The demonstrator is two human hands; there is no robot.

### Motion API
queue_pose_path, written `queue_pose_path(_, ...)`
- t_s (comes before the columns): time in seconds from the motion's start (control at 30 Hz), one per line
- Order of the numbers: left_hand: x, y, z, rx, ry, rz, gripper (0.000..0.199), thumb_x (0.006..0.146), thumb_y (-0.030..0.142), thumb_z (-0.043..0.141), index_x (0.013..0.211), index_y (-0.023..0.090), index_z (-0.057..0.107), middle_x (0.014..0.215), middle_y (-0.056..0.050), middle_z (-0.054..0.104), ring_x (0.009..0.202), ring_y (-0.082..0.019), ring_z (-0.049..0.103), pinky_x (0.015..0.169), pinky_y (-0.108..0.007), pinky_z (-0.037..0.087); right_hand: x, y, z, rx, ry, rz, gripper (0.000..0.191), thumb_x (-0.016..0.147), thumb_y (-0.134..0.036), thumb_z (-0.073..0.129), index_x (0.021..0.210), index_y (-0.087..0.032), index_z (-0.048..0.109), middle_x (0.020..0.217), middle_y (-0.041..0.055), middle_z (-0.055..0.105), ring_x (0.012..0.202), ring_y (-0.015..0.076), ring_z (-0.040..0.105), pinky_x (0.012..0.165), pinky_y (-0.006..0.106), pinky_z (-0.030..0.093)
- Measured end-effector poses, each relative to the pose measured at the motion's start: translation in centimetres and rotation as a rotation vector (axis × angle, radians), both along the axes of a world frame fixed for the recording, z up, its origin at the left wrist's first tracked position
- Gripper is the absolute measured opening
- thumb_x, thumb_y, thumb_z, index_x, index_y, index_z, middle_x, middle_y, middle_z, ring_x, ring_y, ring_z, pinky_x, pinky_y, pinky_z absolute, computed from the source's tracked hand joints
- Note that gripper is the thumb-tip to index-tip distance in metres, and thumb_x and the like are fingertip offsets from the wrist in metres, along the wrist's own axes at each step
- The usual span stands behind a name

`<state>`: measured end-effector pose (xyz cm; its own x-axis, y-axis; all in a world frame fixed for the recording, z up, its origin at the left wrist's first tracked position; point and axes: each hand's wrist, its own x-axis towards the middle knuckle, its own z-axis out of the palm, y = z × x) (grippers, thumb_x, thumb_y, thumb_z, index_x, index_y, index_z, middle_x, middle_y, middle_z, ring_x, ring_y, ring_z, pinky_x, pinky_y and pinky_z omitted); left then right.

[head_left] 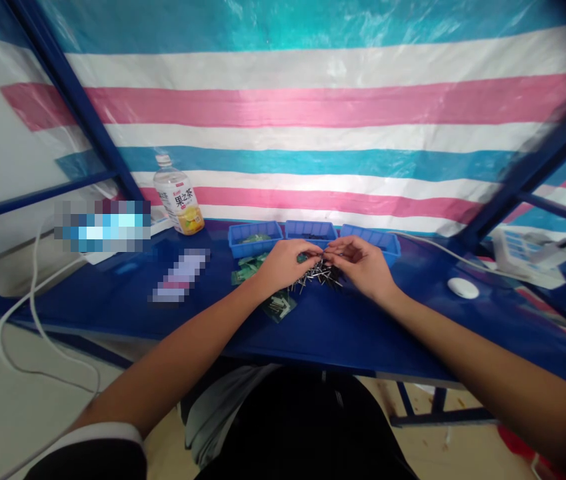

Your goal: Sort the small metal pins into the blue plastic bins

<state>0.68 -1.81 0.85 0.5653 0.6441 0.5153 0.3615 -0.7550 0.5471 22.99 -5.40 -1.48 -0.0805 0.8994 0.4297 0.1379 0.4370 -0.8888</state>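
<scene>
My left hand (287, 261) and my right hand (365, 265) meet fingertip to fingertip above a pile of thin dark and silvery metal pieces (313, 275). Both are closed in a pinch; whatever lies between the fingertips is too small to make out. Green flat pieces or packets (245, 268) lie left of the pile, partly behind my left wrist. Close below that wrist is a small packet with pale strips (280, 305). Behind the hands stand three blue bins: a left bin (255, 228), a middle bin (311, 225) and a right bin (370, 231), the last partly hidden by my right hand.
On the blue table (363, 337) a tea bottle (179, 199) stands at the back left, near a blurred-out object (180, 275). A round white object (463, 288) lies at right, near a white cable (437, 245). Striped sheeting (283, 107) hangs behind, between blue metal posts.
</scene>
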Motion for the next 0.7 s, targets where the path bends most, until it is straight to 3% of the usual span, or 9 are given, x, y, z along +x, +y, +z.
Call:
queue_pose_path(0.13,-0.11,-0.07,0.32,0.016,-0.015,0.006,0.019,0.101,0.027,0.068,0.114,0.026,0.083,0.113,-0.004,0.083,0.104,-0.021,0.077,0.094,-0.038,0.06,-0.14,-0.16,0.3,-0.049,0.023,0.019,0.029,0.085,-0.039,0.083,0.105,-0.026,0.068,0.095,0.0053,0.078,0.088,0.0232,0.077,0.091,0.047,0.066)
queue_pose_path(0.33,-0.01,-0.22,0.49,0.034,0.018,-0.034,0.022,0.104,0.029,0.064,0.115,0.027,0.082,0.112,-0.006,0.082,0.103,-0.022,0.076,0.095,-0.039,0.059,-0.2,-0.38,0.11,-0.001,-0.16,-0.032,0.027,0.088,-0.038,0.078,0.108,-0.023,0.068,0.1,0.0064,0.075,0.091,0.0218,0.073,0.082,0.041,0.063)
queue_pose_path(0.47,0.08,-0.27,0.27,-0.006,0.02,-0.042,0.019,0.101,0.028,0.066,0.112,0.025,0.081,0.11,-0.006,0.082,0.099,-0.021,0.077,0.091,-0.037,0.059,-0.34,-0.62,0.17,0.049,-0.217,-0.01,0.026,0.089,-0.031,0.075,0.111,-0.024,0.064,0.095,0.0036,0.072,0.085,0.0195,0.07,0.079,0.038,0.061)
queue_pose_path(0.63,0.05,-0.7,0.28,-0.118,-0.057,-0.034,0.03,0.1,0.032,0.068,0.129,0.023,0.07,0.107,-0.005,0.083,0.093,-0.019,0.077,0.085,-0.033,0.06,-0.12,-0.87,0.71,0.11,-0.292,0.009,0.04,0.089,-0.024,0.068,0.13,-0.026,0.063,0.092,0.0014,0.068,0.083,0.0195,0.067,0.078,0.037,0.06)
queue_pose_path(0.7,0.03,-0.9,0.38,-0.124,-0.05,-0.032,0.028,0.101,0.032,0.066,0.127,0.022,0.069,0.103,-0.005,0.083,0.088,-0.019,0.077,0.079,-0.032,0.059,0.07,-0.84,0.88,0.132,-0.318,-0.026,0.037,0.09,-0.024,0.066,0.126,-0.025,0.067,0.092,0.0025,0.068,0.082,0.0195,0.067,0.078,0.038,0.06)
